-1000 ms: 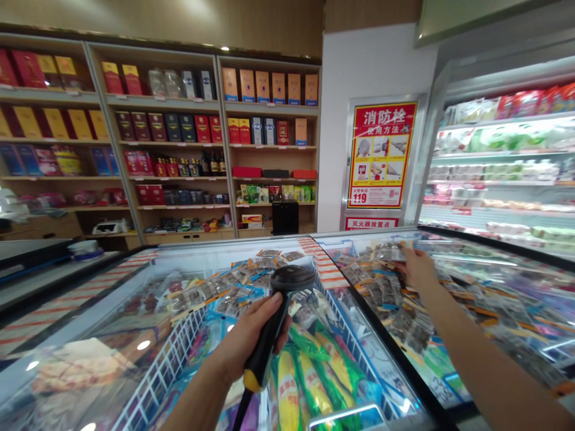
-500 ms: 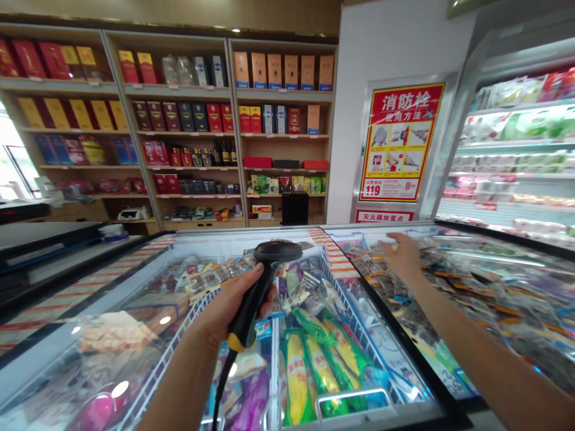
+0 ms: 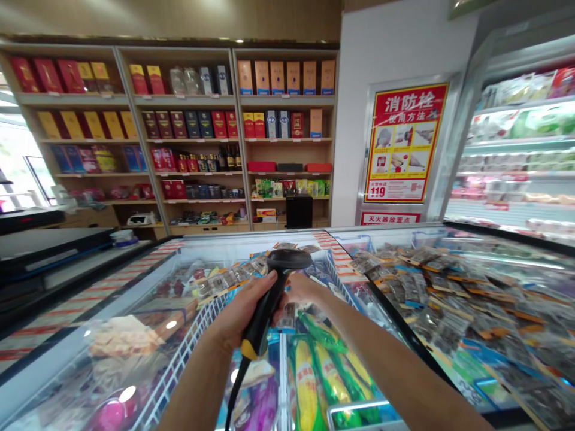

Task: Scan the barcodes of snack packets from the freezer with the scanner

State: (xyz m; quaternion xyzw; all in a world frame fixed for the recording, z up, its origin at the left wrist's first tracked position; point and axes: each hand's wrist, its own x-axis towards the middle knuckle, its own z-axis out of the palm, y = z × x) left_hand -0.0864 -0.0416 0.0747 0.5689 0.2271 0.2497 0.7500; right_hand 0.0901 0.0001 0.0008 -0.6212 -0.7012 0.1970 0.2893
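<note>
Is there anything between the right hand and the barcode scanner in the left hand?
Nothing visible does: the right hand is close beside the barcode scanner, its fingers partly hidden behind the scanner and left hand; whether they touch can't be told.

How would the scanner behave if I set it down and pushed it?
The scanner looks hard-cased, so probably stiff. Stood on its slim handle, it would likely tip, the head being wider. Its trailing cord could tug on it when pushed.

A bare left forearm (image 3: 200, 374) and right forearm (image 3: 381, 359) narrow smoothly toward a bare left hand (image 3: 245, 306) and right hand (image 3: 305, 288).
</note>
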